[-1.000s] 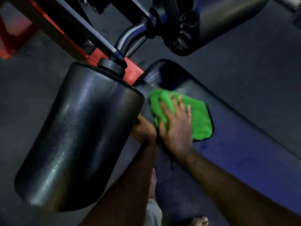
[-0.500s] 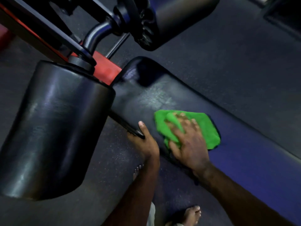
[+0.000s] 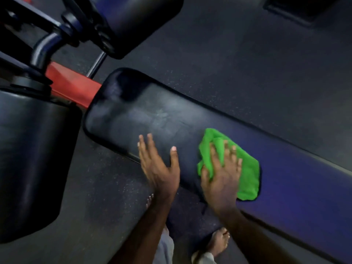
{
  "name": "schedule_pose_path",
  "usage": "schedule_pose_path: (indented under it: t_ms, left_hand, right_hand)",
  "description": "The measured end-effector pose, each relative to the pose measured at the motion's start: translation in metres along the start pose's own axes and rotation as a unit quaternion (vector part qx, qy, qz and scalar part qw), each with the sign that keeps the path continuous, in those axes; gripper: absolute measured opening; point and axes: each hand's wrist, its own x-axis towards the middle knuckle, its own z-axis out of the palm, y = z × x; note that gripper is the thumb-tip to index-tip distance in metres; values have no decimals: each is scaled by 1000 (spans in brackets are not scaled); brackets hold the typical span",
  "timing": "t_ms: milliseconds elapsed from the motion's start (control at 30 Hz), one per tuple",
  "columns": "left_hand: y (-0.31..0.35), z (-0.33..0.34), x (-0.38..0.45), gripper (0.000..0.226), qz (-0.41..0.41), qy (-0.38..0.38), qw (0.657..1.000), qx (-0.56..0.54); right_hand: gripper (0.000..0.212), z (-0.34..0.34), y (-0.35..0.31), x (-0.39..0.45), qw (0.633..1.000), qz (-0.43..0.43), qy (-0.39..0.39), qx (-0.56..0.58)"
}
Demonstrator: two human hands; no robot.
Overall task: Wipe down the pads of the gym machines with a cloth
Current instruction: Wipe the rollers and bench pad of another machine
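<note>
1. Dark speckled rubber floor (image 3: 238,60) spreads under a gym machine, seen from a head-worn camera looking down in dim light.

2. A long black bench pad (image 3: 144,119) runs diagonally from the upper left toward the lower right edge of the view, its far end rounded and showing pale streaks on the vinyl.

3. A green cloth (image 3: 245,168) lies bunched on the pad's near long edge, roughly midway along the visible length.

4. The person's right hand (image 3: 222,180) presses down on the cloth with fingers spread flat across it and a fold of fabric caught between thumb and forefinger, seemingly so the cloth travels with the palm rather than sliding free.

5. The left hand (image 3: 159,168) holds nothing; its fingers are straight and it sits at the pad's near edge, thumb over the top surface, apparently a brace for the leaning body. Blur makes firm contact hard to confirm.

6. A large black roller pad (image 3: 32,159) fills the left side, and a second roller pad (image 3: 137,20) hangs at the top; both mount on a dark steel frame (image 3: 45,48) with a red beam (image 3: 74,86) meeting the bench pad's rounded end.

7. Bare feet (image 3: 219,242) stand on the floor just beside the pad's near edge.

8. Judged from the layout, the wipe is partway along the bench pad, with the lower-right stretch and both rollers possibly still to be done.
</note>
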Motion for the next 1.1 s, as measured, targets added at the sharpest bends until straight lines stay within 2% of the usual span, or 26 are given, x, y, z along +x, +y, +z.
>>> schedule_pose_path:
  t_ms: [100,133,167,233,267,300,333,400,433,467,500,533,600,633,667,700,767,800,833,900,933,967,1000,1033,1100]
  left_hand:
    - [11,11,-13,67,73,-60,995,23]
    - [15,13,-18,66,89,-71,993,24]
    - [20,16,-24,66,104,-82,991,27]
    - [26,21,-33,65,130,-120,984,33]
    - [28,24,-38,64,140,-141,979,35]
    - [30,29,-43,62,150,-158,975,34]
    - [31,33,-47,60,155,-169,973,32]
    - [36,40,-55,54,152,-175,972,25]
    - [39,44,-58,52,147,-174,973,24]
    - [42,47,-63,52,144,-173,974,25]
    - [43,48,-64,52,145,-171,974,30]
    - [45,49,-66,53,150,-176,972,35]
    - [48,52,-67,55,176,-193,964,51]
    - [51,57,-68,56,191,-204,959,57]
    - [52,59,-69,56,202,-212,954,62]
    - [53,62,-70,56,210,-217,951,64]
    - [61,71,-79,56,219,-229,947,59]
    - [67,76,-85,56,220,-233,946,58]
    - [71,79,-90,56,222,-236,944,57]
    - [79,84,-102,57,227,-247,940,60]
    - [80,86,-107,57,231,-252,938,62]
    - [83,90,-113,56,234,-256,936,65]
    - [85,92,-116,57,236,-257,934,70]
    - [88,94,-120,57,236,-260,934,71]
    - [98,101,-129,58,237,-273,930,60]
  right_hand:
    - [72,-7,18,-14,968,-225,-90,-58]
    - [70,-14,36,-10,963,-243,-93,-66]
    - [69,-19,52,-6,972,-214,-79,-63]
    - [66,-23,67,-6,999,-33,-10,-23]
    - [66,-22,62,-11,999,42,19,-10]
    - [67,-19,54,-15,997,72,26,-9]
    - [70,-15,46,-21,998,55,11,-17]
    - [72,-19,49,-26,995,-86,-46,-35]
    - [71,-24,64,-19,986,-148,-58,-55]
    - [70,-31,85,-13,982,-168,-57,-71]
    - [68,-36,101,-6,987,-135,-39,-75]
    - [68,-40,115,0,998,-44,-6,-55]
    - [67,-42,121,0,986,149,68,0]
    - [68,-41,116,-3,982,173,75,8]
    - [69,-38,110,-11,989,138,59,4]
    - [71,-34,107,-22,998,52,22,-6]
    - [70,-42,122,-39,991,-118,-42,-42]
    - [70,-50,141,-40,987,-146,-48,-53]
    - [69,-55,157,-39,991,-119,-34,-59]
    - [68,-62,182,-37,997,69,35,-20]
    - [67,-62,182,-38,984,162,72,4]
    - [68,-61,177,-41,974,210,88,15]
    - [70,-58,168,-45,975,207,83,18]
    - [72,-53,161,-53,987,153,56,10]
    - [74,-58,167,-66,1000,-18,-14,-17]
